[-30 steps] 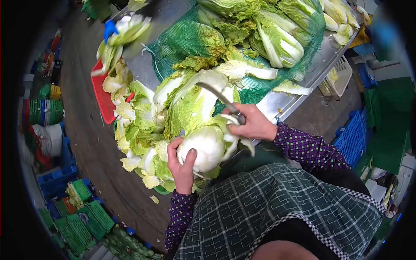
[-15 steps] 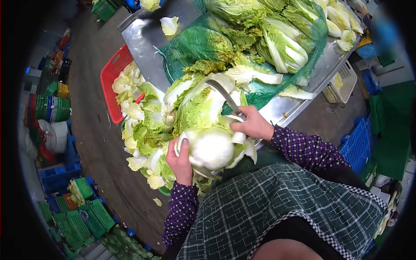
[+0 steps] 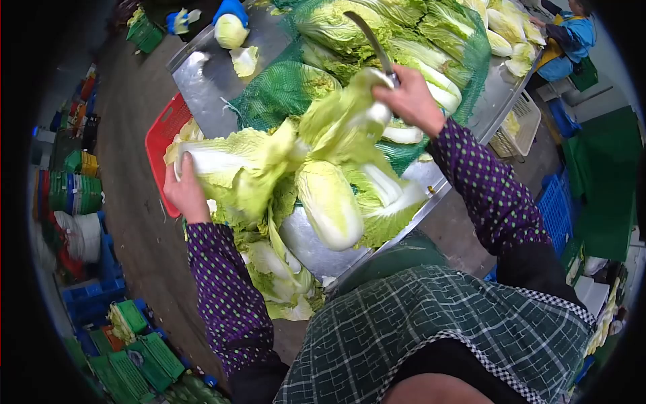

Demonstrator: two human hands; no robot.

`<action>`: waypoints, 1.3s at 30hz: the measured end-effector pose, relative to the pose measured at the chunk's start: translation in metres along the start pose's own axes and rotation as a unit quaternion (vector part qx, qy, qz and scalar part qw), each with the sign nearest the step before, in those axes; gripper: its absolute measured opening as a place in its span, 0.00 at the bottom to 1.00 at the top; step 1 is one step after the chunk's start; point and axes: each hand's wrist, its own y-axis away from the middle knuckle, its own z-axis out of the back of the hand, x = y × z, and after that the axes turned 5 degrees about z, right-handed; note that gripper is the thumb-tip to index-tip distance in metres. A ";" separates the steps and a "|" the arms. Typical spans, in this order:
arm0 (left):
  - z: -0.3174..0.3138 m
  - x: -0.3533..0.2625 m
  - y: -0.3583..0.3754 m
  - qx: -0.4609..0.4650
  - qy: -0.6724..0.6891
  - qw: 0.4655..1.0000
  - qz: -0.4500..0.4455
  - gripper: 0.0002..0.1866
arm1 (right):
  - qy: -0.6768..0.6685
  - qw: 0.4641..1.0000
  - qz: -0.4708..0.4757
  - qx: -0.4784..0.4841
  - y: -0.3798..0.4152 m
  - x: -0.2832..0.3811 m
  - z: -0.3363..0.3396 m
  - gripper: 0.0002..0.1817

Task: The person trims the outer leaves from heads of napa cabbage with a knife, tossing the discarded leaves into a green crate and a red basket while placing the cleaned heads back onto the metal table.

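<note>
Currently, a white-ribbed leaf point(image 3: 219, 160) is gripped in the left hand point(image 3: 186, 192), while a curved knife point(image 3: 370, 40) and a second, blurred leaf point(image 3: 336, 114) are held in the right hand point(image 3: 412, 99). Between them, a pale cabbage point(image 3: 330, 205) is surrounded by leaves near the close edge of the counter point(image 3: 202, 77). Beyond, more cabbages point(image 3: 336, 25) are piled on green mesh point(image 3: 269, 101); a red basket point(image 3: 156, 138) is placed at the left.

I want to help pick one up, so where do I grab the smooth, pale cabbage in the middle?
Probably best by the rounded white end of the cabbage, coming from the apron side. It lies on its side with that smooth end toward the apron, while leaves crowd its far end.
</note>
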 end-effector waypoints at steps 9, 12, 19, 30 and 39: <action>-0.043 0.028 0.171 0.253 -0.167 0.944 0.129 0.34 | -0.023 0.975 -0.085 0.205 0.109 -0.011 -0.084 0.28; -0.035 0.036 0.232 0.225 0.013 0.947 0.229 0.29 | -0.122 0.969 -0.058 0.206 0.118 -0.006 -0.102 0.30; 0.013 -0.013 0.232 0.295 -0.265 0.881 -0.257 0.31 | -0.090 0.929 -0.026 0.357 0.093 0.015 -0.129 0.26; -0.018 0.032 0.184 0.287 -0.364 0.879 -0.114 0.49 | 0.083 0.984 0.030 0.153 0.201 -0.009 -0.094 0.15; -0.026 0.034 0.180 0.287 -0.377 0.871 -0.128 0.49 | 0.137 0.972 0.047 0.185 0.200 -0.010 -0.103 0.11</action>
